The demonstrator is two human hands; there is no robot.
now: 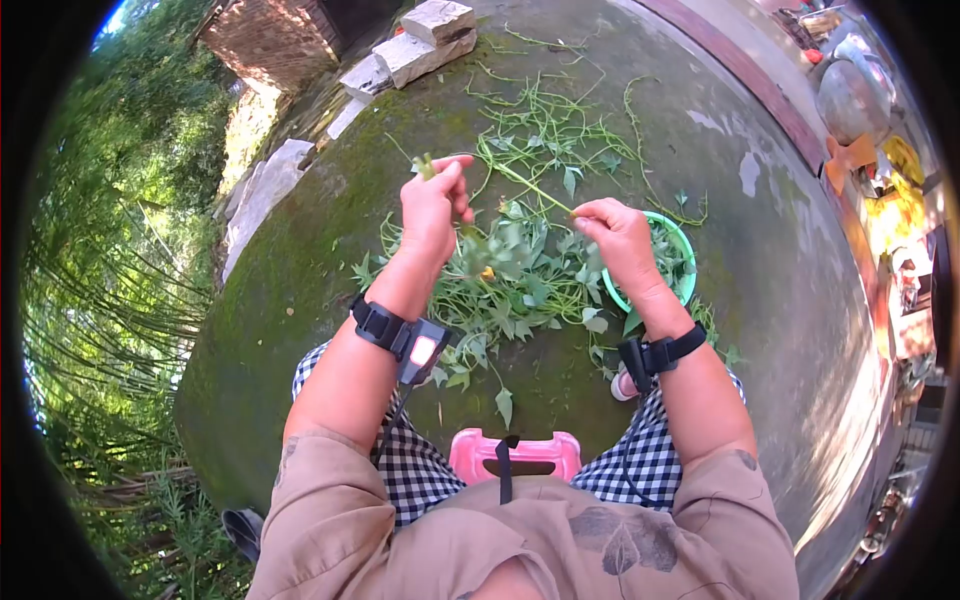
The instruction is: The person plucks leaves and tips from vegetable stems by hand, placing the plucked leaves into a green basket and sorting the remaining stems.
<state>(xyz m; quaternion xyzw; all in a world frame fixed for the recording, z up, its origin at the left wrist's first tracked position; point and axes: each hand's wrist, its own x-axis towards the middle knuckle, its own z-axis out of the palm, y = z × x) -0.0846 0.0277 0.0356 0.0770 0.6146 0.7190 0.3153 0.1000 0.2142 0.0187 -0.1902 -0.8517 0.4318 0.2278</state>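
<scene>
My left hand (432,208) is closed around a small bunch of green stems (428,167), its index finger pointing out to the right. Blurred leaves hang just below that hand. Between thumb and finger, my right hand (622,240) pinches the end of a long green vine stem (540,192), which runs up and left into a tangle of mostly bare stems (545,120). Under both hands spreads a heap of leafy green vines (530,285). Beside the right wrist stands a round basket with a light green rim (690,268), holding leaves and partly hidden by my forearm.
A pink plastic stool (468,455) shows between my knees. Stone blocks (425,50) lie at the mossy concrete floor's (330,250) upper left edge, with dense greenery (120,240) beyond. Various household items, including a yellow bag (900,190), line the right side.
</scene>
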